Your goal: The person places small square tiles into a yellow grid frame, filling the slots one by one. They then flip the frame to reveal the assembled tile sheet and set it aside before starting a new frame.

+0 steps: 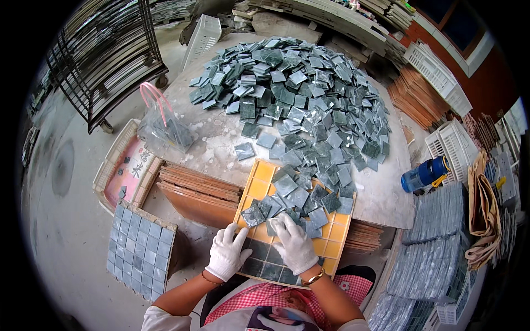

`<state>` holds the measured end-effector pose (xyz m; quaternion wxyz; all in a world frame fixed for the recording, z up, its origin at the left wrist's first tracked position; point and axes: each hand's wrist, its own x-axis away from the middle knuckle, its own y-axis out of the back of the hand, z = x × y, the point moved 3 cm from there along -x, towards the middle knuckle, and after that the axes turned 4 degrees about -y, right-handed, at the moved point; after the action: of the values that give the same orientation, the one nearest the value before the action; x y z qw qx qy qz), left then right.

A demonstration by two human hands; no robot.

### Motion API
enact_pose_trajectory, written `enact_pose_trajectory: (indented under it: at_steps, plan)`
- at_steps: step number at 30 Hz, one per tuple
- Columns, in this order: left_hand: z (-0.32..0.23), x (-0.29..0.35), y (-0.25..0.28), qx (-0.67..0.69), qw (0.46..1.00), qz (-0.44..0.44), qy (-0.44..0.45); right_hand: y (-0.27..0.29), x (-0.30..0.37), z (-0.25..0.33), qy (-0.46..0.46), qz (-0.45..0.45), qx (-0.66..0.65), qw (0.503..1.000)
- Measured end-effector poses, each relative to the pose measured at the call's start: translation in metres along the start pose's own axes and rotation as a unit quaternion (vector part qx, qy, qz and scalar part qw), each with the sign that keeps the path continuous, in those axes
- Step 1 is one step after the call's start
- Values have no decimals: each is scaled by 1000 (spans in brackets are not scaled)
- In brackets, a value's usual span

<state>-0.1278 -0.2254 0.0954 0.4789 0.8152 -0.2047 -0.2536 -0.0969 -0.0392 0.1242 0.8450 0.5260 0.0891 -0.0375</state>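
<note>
Both hands wear white knit gloves over a yellow gridded tray [259,188]. Dark green square stone tiles [270,272] fill its near rows, and loose tiles [286,185] lie heaped across its far part. My left hand [227,254] is at the tray's left edge with fingers apart and nothing visible in them. To its right, my right hand [295,245] has its fingers bent down on a tile at the near side of the loose ones. The fingers partly cover that tile.
A large tile heap [298,83] covers the worktable [221,132] beyond the tray. Brown boards [199,193] stand at left, near a tiled panel [138,248] and a crate [102,179]. A blue bottle [422,175] and stacked tile sheets [428,265] are at right.
</note>
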Motion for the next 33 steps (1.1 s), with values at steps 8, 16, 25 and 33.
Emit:
enact_pose_trajectory:
  at_steps: [8, 16, 25, 33]
  plan:
    - [6, -16, 9, 57, 998, -35, 4, -4, -10, -27, 82, 67, 68, 992]
    - [19, -54, -6, 27, 999, -38, -26, -33, 27, -12, -81, 36, -213, 973]
    - [37, -50, 20, 129, 971, 162, -118, -44, 18, -1, -46, 1, -131, 990]
    - [39, -47, 17, 166, 968, 134, -131, -45, 29, 9, -65, 53, -85, 993]
